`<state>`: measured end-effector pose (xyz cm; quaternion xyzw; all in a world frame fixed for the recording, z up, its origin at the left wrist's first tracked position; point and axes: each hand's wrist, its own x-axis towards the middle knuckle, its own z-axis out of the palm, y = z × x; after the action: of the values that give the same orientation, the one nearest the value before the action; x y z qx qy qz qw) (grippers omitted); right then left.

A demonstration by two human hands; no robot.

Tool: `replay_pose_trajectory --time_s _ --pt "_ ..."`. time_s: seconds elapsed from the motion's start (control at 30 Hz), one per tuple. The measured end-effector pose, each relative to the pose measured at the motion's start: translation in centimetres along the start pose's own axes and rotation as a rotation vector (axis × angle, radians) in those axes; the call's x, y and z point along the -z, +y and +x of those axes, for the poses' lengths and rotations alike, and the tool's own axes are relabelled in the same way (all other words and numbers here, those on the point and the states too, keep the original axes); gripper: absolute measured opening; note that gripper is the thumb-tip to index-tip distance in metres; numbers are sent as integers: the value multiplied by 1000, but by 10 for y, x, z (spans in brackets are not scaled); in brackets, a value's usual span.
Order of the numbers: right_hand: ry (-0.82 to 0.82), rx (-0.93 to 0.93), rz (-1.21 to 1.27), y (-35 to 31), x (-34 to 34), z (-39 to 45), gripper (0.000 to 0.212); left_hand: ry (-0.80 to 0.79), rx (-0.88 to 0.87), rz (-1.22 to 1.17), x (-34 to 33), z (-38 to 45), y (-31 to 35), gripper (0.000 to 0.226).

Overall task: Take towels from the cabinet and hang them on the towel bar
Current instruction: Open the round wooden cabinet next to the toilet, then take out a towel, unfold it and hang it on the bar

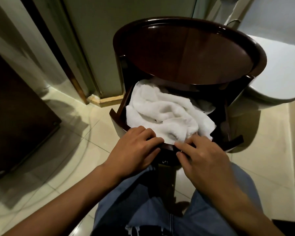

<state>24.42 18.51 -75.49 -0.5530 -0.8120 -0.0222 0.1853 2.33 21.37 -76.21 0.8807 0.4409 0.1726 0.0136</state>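
White towels (167,114) fill the open drawer (121,106); my left hand (134,149) and right hand (204,155) grip its front edge (nothing lifted); next, grab one.

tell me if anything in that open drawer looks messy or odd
Yes: the white towels lie crumpled in a loose heap in the drawer, not folded. Both hands, left hand and right hand, rest on its front edge.

Open drawer (121,106) top; cabinet top (189,53) overhanging rear.
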Motion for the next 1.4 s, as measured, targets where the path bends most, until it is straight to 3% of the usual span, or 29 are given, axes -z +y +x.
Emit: replay_pose_trajectory --time_s 0.37,0.53,0.63,0.77,0.83,1.03,1.13,1.23,1.4 --pt "-28 -8 66 -13 8 -22 24 -35 1 -45 11 -23 13 28" --pt "-54 -44 69 -2 17 15 39 -15 27 -66 27 17 3 37" --pt "-213 -51 -5 11 17 50 63 -137 32 -19 24 58 -14 60" --pt "-429 -33 -110 28 1 88 100 -451 44 114 -2 99 -33 116" --pt "-529 -65 -144 36 -13 100 119 -569 61 171 -13 112 -41 134" --pt "-795 -208 -56 43 -50 113 151 -761 152 225 -38 123 -56 142" --pt "-738 -194 -76 39 -54 115 143 -639 113 210 -48 116 -59 134" --pt "-607 -177 -56 42 -55 114 107 -458 90 145 -51 112 -67 113" --pt "-489 -162 -22 46 -53 112 69 -386 38 191 -41 113 -58 78"
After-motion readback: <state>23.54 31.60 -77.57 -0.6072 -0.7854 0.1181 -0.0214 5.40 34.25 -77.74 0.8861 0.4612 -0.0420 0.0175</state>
